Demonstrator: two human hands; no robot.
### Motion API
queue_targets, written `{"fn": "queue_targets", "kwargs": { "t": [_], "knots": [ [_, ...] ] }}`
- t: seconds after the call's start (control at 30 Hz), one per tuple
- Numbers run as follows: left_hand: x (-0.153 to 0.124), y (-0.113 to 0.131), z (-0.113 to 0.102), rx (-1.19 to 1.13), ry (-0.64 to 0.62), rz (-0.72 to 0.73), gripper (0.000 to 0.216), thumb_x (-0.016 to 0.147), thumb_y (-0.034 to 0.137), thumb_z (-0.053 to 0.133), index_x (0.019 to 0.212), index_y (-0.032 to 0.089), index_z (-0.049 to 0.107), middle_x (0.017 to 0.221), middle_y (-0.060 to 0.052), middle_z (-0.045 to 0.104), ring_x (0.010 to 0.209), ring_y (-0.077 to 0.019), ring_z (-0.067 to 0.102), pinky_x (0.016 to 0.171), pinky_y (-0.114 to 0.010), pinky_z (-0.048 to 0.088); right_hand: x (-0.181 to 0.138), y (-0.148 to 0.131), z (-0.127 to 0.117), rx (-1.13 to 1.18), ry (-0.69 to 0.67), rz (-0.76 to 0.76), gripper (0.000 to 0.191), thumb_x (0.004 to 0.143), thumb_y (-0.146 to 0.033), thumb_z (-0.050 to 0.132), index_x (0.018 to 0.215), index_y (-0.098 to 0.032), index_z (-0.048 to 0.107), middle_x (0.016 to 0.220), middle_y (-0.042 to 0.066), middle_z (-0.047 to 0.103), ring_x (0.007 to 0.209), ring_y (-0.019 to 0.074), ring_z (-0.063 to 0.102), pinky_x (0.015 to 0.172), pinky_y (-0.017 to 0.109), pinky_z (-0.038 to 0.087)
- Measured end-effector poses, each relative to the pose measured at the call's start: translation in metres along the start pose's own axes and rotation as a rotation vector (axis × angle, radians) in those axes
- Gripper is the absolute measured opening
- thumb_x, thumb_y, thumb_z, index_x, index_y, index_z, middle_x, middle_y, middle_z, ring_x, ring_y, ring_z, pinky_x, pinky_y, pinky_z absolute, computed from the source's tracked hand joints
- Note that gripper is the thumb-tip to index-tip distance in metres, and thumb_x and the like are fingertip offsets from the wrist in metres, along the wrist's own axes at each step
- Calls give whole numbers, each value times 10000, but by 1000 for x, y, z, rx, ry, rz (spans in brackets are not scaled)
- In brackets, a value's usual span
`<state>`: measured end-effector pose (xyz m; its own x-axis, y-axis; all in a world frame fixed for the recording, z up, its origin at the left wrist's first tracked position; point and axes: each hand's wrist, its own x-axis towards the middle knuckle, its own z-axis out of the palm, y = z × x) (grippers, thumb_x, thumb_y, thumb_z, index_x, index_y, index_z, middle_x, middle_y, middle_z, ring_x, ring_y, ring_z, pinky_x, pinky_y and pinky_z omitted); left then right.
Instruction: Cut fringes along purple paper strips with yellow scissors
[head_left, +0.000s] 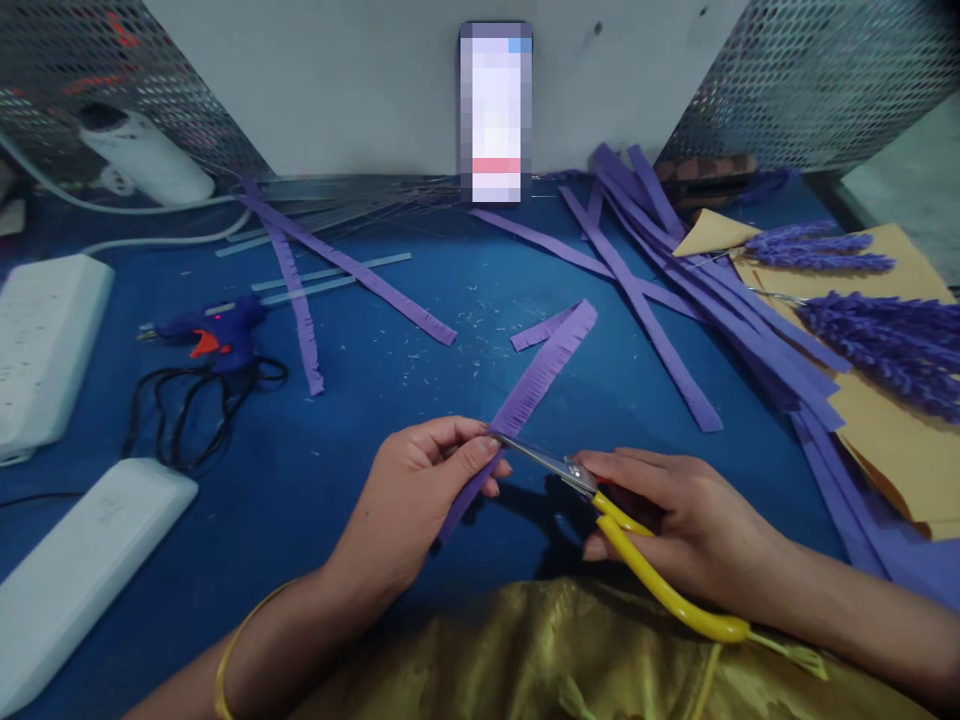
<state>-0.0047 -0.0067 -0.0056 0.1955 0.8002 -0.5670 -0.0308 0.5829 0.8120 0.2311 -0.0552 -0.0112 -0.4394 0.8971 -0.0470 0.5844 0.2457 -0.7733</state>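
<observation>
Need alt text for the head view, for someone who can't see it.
The left hand pinches a fringed purple paper strip while the right hand holds yellow-handled metal scissors, blades at the strip's edge. Around them on the blue tabletop lie more purple paper strips and a blue glue gun.

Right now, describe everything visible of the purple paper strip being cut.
The long purple crepe-like paper strip runs slantwise over the blue tabletop, its upper end folded back on itself. One long edge is snipped into fine fringe. The left hand pinches it low down, its plain end hanging below the fingers. The blades of the yellow-handled metal scissors, held by the right hand, meet it beside that pinch.
</observation>
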Motion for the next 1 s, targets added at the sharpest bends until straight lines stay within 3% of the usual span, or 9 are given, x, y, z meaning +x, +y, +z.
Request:
{"fn": "queue_targets", "kwargs": {
  "t": [0.33,0.53,0.7,0.8,1.0],
  "knots": [
    [-3,0,-2,15,6,3,139,786,314,781,754,181,752,669,2,745,554,-85,625,545,-160,491,-2,2,1,43,-33,51,394,893,-518,690,1132,-206,692,761,11,632,630,150,558,580,251,399],
    [-1,3,-4,-30,-74,-28,181,799,293,766,674,169,722,620,19,694,526,-53,571,522,-129,441,3,-3,-3,373,-202,225,319,884,-493,689,854,-175,686,782,-4,600,661,133,505,580,229,407],
    [2,3,-2,-77,-84,-60,160,785,300,791,706,172,735,651,13,707,535,-50,583,540,-125,456,7,-5,-6,563,-230,325,392,833,-552,715,836,-160,699,745,-8,578,637,128,474,547,227,407],
    [1,2,-2,-65,-53,-76,147,743,303,832,758,177,758,674,7,727,543,-58,601,546,-133,474,6,-4,-4,510,-199,298,365,843,-527,716,866,-163,712,729,-12,588,619,125,490,542,221,411],
    [-1,4,-2,-22,12,-13,138,754,305,827,773,179,774,673,5,740,566,-60,609,565,-126,482,2,-1,-1,111,-77,130,370,852,-489,732,1082,-200,716,806,21,664,672,162,575,606,251,439]
  ]
}}
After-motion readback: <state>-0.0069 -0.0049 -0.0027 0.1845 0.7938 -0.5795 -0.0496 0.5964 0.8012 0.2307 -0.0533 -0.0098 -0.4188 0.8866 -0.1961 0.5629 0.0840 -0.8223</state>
